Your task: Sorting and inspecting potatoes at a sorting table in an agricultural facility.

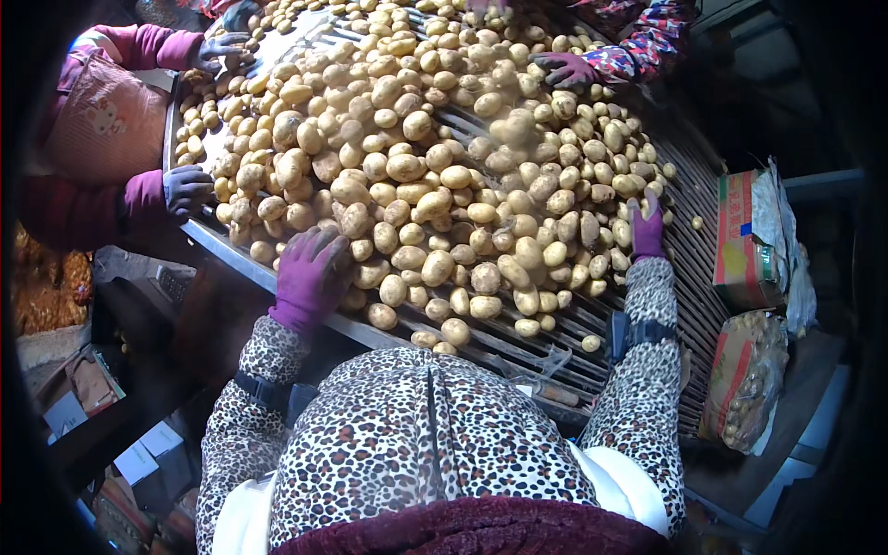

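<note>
Many pale yellow potatoes [437, 267] of mixed sizes lie heaped on a slatted sorting table [687, 277] with a metal edge. My left hand [312, 274], in a purple and grey work glove, rests against potatoes at the near left edge, its fingers spread over them; whether it grips one is hidden. At the right side of the heap, my right hand [646, 225] in a matching glove touches the outermost potatoes, fingers apart, with nothing seen in its grasp. Both my sleeves are leopard-print, with dark straps around the forearms.
Gloved hands of a co-worker [187, 191] reach in from the left, and another person's gloved hand [569, 69] from the far right. Beyond the table's right edge stand a cardboard box [739, 236] and a bagged box of potatoes [753, 381]. Cartons [156, 458] lie at lower left.
</note>
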The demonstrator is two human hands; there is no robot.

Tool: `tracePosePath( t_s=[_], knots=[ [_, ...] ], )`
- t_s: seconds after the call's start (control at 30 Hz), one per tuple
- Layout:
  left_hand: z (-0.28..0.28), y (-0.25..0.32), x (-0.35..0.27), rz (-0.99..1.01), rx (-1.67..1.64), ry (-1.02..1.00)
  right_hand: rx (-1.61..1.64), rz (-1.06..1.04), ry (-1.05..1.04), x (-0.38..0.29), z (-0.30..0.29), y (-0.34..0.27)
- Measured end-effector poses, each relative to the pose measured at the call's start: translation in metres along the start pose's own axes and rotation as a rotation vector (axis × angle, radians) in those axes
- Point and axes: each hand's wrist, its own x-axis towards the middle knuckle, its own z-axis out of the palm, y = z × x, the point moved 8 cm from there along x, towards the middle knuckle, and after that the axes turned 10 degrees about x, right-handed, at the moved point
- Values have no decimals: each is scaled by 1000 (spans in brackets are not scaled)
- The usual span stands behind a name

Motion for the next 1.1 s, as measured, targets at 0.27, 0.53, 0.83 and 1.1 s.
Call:
tracePosePath(
  t_s=[0.27, 0.53, 0.83, 1.1],
  knots=[
    [0, 5, 4, -23, 31, -23, -742, 103, -130, 15, 37, -22],
    [13, 3, -1, -20, 23, -32, -430, -261, -291, -109, 126, -105],
    [6, 6, -3, 22, 51, 56, -809, -435, -437, -239, 123, -146],
    [10, 1, -6, 15, 7, 54, -338, -467, -335, -186, 60, -141]
  ],
)
